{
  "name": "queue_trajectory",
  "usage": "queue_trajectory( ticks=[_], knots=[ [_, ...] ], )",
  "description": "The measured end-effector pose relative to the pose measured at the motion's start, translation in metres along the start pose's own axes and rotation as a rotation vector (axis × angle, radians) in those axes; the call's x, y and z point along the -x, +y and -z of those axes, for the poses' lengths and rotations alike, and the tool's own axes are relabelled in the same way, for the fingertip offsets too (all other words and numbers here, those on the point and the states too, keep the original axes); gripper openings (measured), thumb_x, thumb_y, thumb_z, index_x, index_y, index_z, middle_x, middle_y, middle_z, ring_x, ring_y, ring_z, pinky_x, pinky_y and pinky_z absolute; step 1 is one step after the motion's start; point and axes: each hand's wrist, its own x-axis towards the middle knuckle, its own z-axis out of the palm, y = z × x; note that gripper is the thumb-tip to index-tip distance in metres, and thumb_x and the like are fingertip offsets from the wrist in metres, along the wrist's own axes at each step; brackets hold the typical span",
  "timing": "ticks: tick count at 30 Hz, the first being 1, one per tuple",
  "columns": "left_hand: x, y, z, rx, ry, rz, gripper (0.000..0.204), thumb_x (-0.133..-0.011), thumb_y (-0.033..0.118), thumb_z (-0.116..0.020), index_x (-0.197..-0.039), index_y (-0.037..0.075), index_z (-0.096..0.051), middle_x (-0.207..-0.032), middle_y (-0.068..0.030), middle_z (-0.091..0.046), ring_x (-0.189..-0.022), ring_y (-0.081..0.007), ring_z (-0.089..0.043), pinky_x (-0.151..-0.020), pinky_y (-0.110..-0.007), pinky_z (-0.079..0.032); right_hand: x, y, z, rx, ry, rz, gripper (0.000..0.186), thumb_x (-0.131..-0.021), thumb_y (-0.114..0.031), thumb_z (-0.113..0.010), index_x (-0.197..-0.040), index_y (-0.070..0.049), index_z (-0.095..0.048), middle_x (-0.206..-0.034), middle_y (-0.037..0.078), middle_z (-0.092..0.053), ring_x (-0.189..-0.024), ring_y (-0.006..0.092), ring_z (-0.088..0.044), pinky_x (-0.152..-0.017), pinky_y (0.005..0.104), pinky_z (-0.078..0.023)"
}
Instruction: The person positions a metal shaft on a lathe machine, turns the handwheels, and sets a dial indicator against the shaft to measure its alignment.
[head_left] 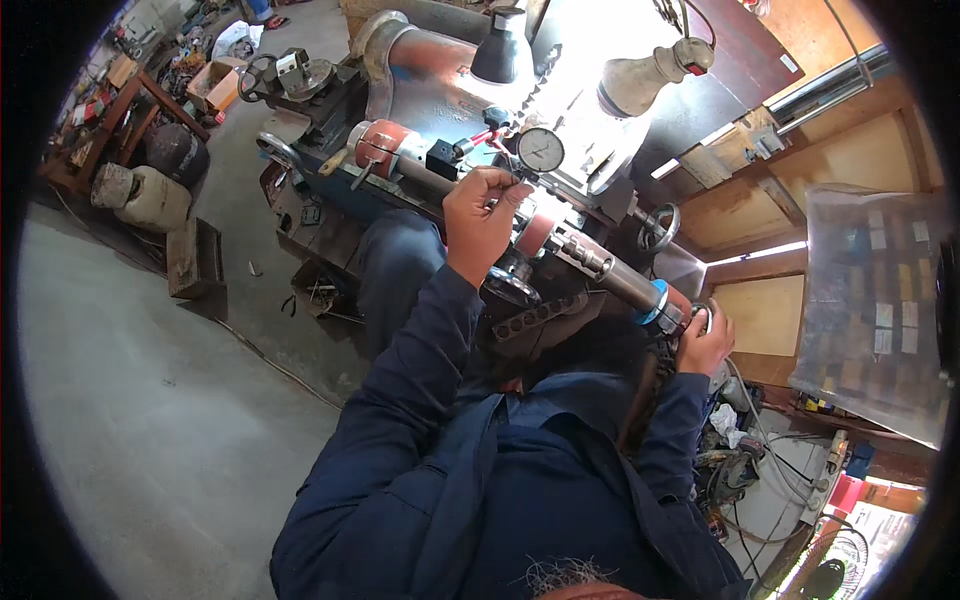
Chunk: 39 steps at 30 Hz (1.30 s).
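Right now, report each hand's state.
Left hand: closed in a pinch by the round, white-faced dial gauge; anything held cannot be told.
Right hand: curled at the red cylindrical machine part; its grip cannot be told.

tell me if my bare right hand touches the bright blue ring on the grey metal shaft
Apart: the head view shows a reddish part between the right hand and blue ring.

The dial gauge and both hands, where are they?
Dial gauge (541, 151), head view: its round face.
Left hand (481, 222), head view: middle of the hand.
Right hand (706, 346), head view: middle of the hand.
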Motion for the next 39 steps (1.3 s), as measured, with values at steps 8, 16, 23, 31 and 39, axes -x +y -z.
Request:
queue_trajectory(
  ticks=[8, 16, 23, 31, 39],
  knots=[
    [0.002, -0.008, -0.006, 0.060, 0.004, 0.043, 0.020, -0.083, 0.004, -0.080, -0.091, 0.000, -0.062, -0.086, -0.0079, -0.068, -0.066, -0.0118, -0.066, -0.058, -0.025, -0.051, 0.007, -0.005, 0.002, 0.042, 0.047, 0.033, 0.036, -0.090, -0.026, -0.060, -0.120, -0.007, -0.066, -0.107, 0.016, -0.064, -0.104, 0.0364, -0.058, -0.093, 0.0495, -0.042],
    [0.004, -0.004, -0.006, 0.027, -0.020, 0.044, 0.020, -0.082, 0.002, -0.080, -0.091, 0.000, -0.062, -0.087, -0.0084, -0.069, -0.066, -0.0118, -0.066, -0.059, -0.025, -0.051, 0.012, -0.007, 0.003, 0.044, 0.104, 0.070, 0.037, -0.092, -0.029, -0.059, -0.121, -0.008, -0.066, -0.105, 0.016, -0.063, -0.102, 0.0375, -0.058, -0.092, 0.0501, -0.042],
    [-0.002, 0.009, -0.004, 0.002, -0.060, -0.073, 0.018, -0.081, -0.003, -0.077, -0.092, 0.000, -0.063, -0.085, -0.0091, -0.069, -0.073, -0.0156, -0.069, -0.064, -0.027, -0.055, 0.011, -0.010, 0.005, 0.045, 0.105, 0.058, 0.037, -0.089, -0.026, -0.060, -0.120, -0.007, -0.065, -0.105, 0.016, -0.062, -0.102, 0.0377, -0.058, -0.091, 0.0503, -0.042],
    [-0.005, 0.009, 0.002, -0.087, -0.147, -0.093, 0.018, -0.082, -0.001, -0.076, -0.090, 0.000, -0.060, -0.087, -0.0107, -0.068, -0.071, -0.0194, -0.069, -0.061, -0.029, -0.055, 0.011, -0.014, 0.008, 0.034, 0.112, 0.052, 0.037, -0.088, -0.027, -0.060, -0.120, -0.009, -0.065, -0.105, 0.014, -0.061, -0.103, 0.0370, -0.057, -0.091, 0.0506, -0.041],
    [-0.003, 0.008, 0.002, -0.150, -0.144, -0.149, 0.019, -0.079, 0.001, -0.078, -0.089, 0.003, -0.062, -0.085, -0.0114, -0.069, -0.074, -0.0272, -0.068, -0.066, -0.035, -0.053, 0.012, -0.014, 0.007, 0.022, 0.121, 0.048, 0.037, -0.087, -0.026, -0.062, -0.120, -0.009, -0.065, -0.105, 0.014, -0.061, -0.103, 0.0367, -0.057, -0.092, 0.0498, -0.041]
  ],
)
